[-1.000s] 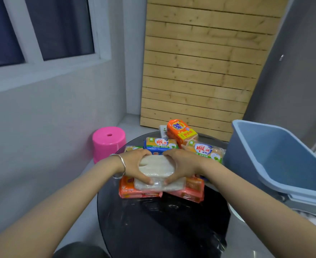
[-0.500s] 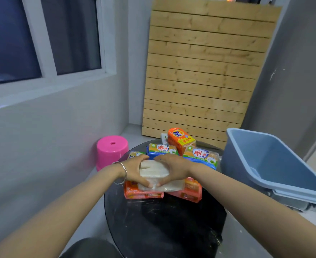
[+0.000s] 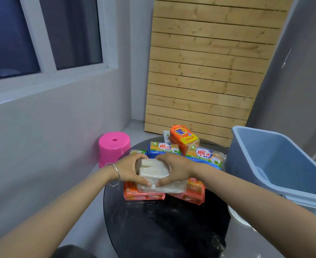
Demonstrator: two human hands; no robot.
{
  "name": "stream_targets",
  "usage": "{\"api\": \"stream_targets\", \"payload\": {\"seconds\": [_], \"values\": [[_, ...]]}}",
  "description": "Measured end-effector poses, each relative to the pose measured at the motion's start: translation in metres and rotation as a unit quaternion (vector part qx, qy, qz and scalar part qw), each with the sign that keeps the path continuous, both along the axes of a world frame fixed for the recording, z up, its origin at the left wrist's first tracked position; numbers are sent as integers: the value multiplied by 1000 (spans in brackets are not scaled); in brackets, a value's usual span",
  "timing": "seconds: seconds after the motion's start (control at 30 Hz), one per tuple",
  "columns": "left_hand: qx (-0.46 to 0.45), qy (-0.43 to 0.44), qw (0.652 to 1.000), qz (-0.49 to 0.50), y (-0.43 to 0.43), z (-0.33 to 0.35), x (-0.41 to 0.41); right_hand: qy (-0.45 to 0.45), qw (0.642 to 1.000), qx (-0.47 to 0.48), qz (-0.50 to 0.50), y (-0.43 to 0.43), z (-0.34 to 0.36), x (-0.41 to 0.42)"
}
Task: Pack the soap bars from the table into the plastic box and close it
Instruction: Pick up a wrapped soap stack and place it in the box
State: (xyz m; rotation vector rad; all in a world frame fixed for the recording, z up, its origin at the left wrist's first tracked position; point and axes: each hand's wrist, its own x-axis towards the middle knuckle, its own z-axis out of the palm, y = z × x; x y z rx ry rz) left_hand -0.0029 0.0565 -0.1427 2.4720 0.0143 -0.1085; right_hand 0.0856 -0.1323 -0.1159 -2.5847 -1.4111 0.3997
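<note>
Two bare hands close on a white soap pack [image 3: 154,169] over a round black table [image 3: 164,226]: the left hand [image 3: 133,170], a silver bangle [image 3: 116,171] on its wrist, wraps the pack's left end w/ fingers curled over the far edge and thumb pressed to the near edge; the right hand [image 3: 174,169] grips the right end the same way, its thumb meeting the left thumb at the front. The held pack sits directly on a second clear-wrapped white pack [image 3: 172,188], which lies across two pink-orange soap packs [image 3: 144,194], side by side at the near edge of the pile. Behind the hands, blue-and-green wrapped soap bars [image 3: 204,156] lie flat, and an orange Tide soap pack [image 3: 183,138] is propped on top at the back, tilted; a small white item behind it is too hidden to identify. The blue plastic box [image 3: 276,164] stands just right of the table, tipped so its open mouth faces up and left, no soap visible inside; whether it touches the table can't be told. A pink stool [image 3: 114,148] stands on the floor to the left of the table, near the white wall below a window [image 3: 41,34]. A slatted wooden panel [image 3: 209,67] leans against the far wall.
</note>
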Motion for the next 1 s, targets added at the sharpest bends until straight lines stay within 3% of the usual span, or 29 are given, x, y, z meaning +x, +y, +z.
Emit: {"api": "stream_targets", "payload": {"seconds": [0.3,0.47,0.67,0.77,1.0], "values": [[-101,-118,988,-18,-32,111,-7,41,987,152,-21,-51,113,-16],[-212,-163,962,-57,-85,148,15,24,983,175,-57,-110,165,-8],[-330,-150,927,-98,-165,146,54,-5,977,184,-108,-195,177,12],[-406,-95,904,-98,-201,129,76,-1,973,180,-142,-234,166,27],[-377,-26,924,66,-260,69,129,-23,967,163,-196,-282,127,67]]}}
